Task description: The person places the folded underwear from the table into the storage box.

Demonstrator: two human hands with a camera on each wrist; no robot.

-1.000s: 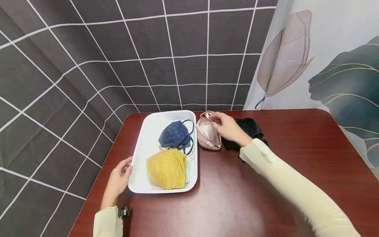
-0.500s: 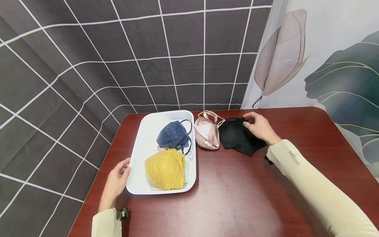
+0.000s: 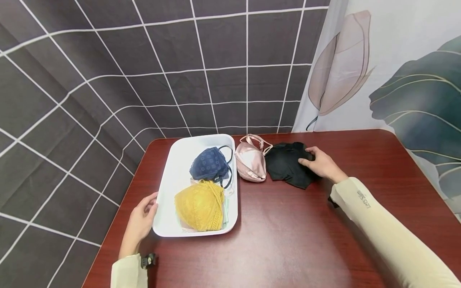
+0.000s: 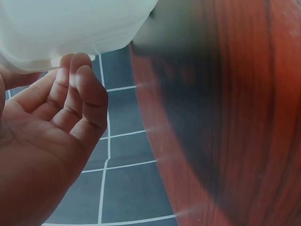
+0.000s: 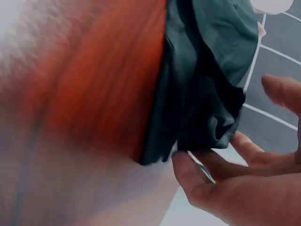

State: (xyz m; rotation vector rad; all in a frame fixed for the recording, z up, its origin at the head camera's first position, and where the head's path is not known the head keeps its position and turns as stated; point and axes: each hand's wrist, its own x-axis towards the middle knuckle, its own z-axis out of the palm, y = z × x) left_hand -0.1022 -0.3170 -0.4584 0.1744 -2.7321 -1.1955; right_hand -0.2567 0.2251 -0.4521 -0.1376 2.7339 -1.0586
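My left hand (image 3: 140,220) is at the left rim of a white tray (image 3: 166,208); in the left wrist view its curled fingers (image 4: 91,89) hook against the tray's rim. In the tray lie a navy lace bra (image 3: 209,164) and a yellow bra (image 3: 198,206). My right hand (image 3: 322,164) reaches over the right end of a crumpled black garment (image 3: 288,164), thumb and fingers spread apart. Seen from the right wrist, some fingertips (image 5: 183,162) touch the garment's edge while the thumb stands away from it. A pink satin bra (image 3: 250,164) lies between tray and black garment.
A pale green piece of cloth (image 3: 226,210) shows beneath the yellow bra. Everything stands on a reddish-brown wooden table (image 3: 288,236). Behind it hang a dark grid-patterned curtain (image 3: 223,48) and a white leaf-print cloth (image 3: 396,40).
My right hand has left the pink bra's straps and moved right to the black garment's far end, drawing back slightly since half a second ago. My left hand stays at the tray.
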